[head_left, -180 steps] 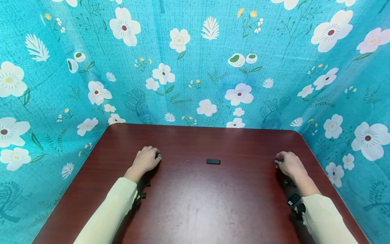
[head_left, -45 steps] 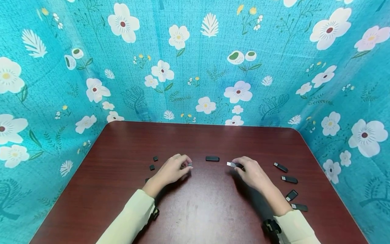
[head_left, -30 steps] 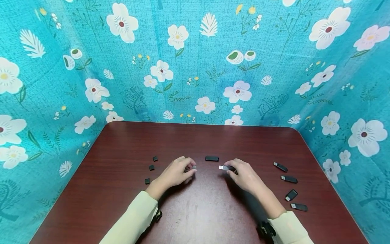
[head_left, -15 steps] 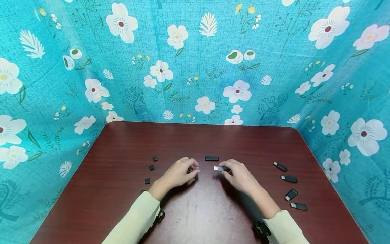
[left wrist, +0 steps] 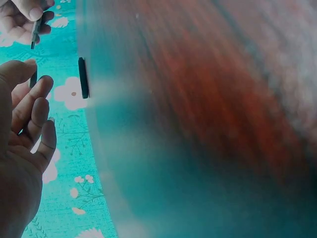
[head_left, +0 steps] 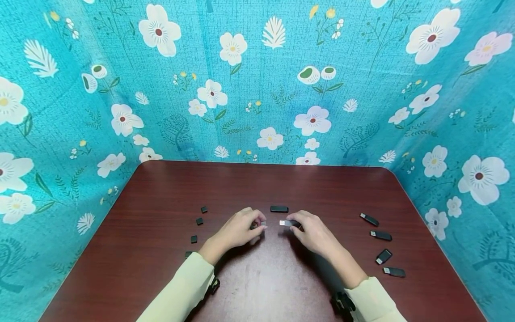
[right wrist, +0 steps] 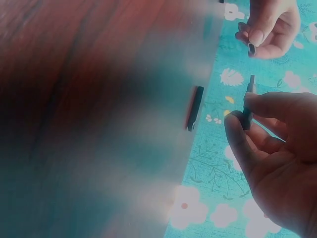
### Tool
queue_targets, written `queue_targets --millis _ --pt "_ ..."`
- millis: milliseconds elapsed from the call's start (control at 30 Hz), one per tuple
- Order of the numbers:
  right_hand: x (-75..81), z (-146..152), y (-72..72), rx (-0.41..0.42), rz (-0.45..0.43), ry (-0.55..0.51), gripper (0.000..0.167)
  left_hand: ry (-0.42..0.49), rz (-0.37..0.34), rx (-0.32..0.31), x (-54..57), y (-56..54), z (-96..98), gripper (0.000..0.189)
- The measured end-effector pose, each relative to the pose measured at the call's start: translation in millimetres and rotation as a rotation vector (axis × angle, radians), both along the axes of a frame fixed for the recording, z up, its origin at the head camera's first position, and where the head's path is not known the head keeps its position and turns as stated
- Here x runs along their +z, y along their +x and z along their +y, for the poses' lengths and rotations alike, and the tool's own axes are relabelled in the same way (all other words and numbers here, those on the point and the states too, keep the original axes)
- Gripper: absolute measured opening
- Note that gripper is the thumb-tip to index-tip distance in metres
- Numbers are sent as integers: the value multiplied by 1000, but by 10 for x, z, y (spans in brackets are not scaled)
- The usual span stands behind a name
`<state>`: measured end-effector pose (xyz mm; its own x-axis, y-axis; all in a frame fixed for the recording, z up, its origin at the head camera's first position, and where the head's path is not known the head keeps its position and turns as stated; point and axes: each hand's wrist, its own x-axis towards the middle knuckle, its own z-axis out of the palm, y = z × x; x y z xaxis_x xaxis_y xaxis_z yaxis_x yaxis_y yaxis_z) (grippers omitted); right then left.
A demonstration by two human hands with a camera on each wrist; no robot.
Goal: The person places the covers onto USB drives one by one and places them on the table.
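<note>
My left hand (head_left: 236, 229) pinches a small dark USB stick cap (right wrist: 251, 49) between thumb and fingertips, its open end facing right. Opposite it, my right hand (head_left: 315, 233) holds a black USB stick (right wrist: 247, 115) by its body, the bare metal plug (head_left: 284, 222) pointing left at the cap. A short gap separates plug and cap; both are above the table. Just behind the hands lies a capped black USB stick (head_left: 279, 209), flat on the tabletop.
Several loose black caps, such as this cap (head_left: 199, 221), lie left of my left arm, one partly hidden by the sleeve. Several uncapped USB sticks, including this stick (head_left: 380, 235), lie at the right. A blue flowered cloth (head_left: 257, 89) surrounds the brown table (head_left: 249, 183).
From the table's two sides, my hands have come to the middle with the cap and the USB stick. Over the last second the gap between the two pieces has narrowed.
</note>
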<state>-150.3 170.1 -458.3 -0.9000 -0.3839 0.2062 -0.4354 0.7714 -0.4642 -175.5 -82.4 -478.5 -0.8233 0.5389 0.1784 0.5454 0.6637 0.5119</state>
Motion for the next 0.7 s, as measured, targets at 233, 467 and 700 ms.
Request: queue_targets --millis 233,467,700 --pt "0 -43 6 8 -12 -6 24 -4 7 -12 7 6 47 18" --pt "-11 -66 7 16 2 -3 24 4 4 -20 5 10 70 16" --pt "-7 -88 10 43 30 -22 24 11 35 -40 -11 15 83 16"
